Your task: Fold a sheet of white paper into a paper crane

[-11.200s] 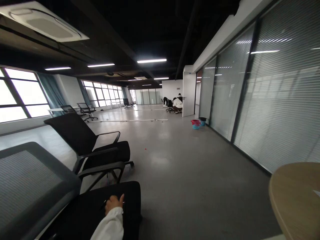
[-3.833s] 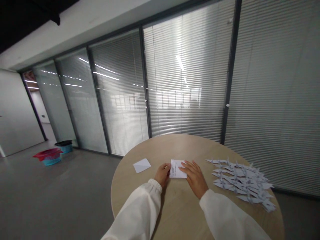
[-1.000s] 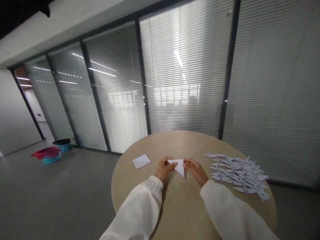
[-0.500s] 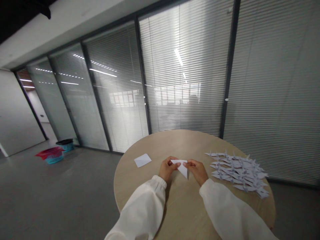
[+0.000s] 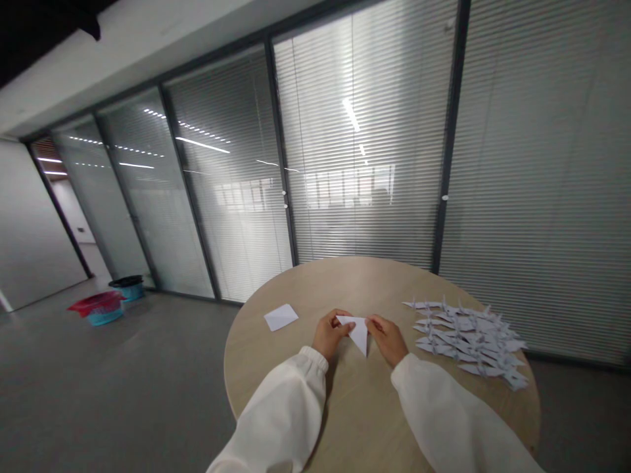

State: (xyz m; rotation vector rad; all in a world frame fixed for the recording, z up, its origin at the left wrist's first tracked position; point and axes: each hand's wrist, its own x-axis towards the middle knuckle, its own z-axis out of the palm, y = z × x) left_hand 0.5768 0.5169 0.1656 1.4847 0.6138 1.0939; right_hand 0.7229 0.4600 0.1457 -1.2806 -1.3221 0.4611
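Between my hands is a folded sheet of white paper (image 5: pixel 359 335), a triangle with one point facing down toward me. My left hand (image 5: pixel 332 334) pinches its left corner, thumb on top. At its right corner, my right hand (image 5: pixel 387 337) has thumb and fingers closed on the edge. On the table to the left lies a flat white sheet of paper (image 5: pixel 281 317) with a crease across it. To the right of my hands, several folded paper cranes (image 5: pixel 468 338) sit crowded in rows.
The round wooden table (image 5: pixel 355 276) stands close to a glass partition with blinds (image 5: pixel 365 217). On the floor at the left are a bin with a red liner (image 5: pixel 101 307) and a bin with a black liner (image 5: pixel 128 288).
My right thumb has shifted toward the paper's right edge, and more of the paper's face shows. The lower point has tipped slightly left. My left hand keeps its pinch.
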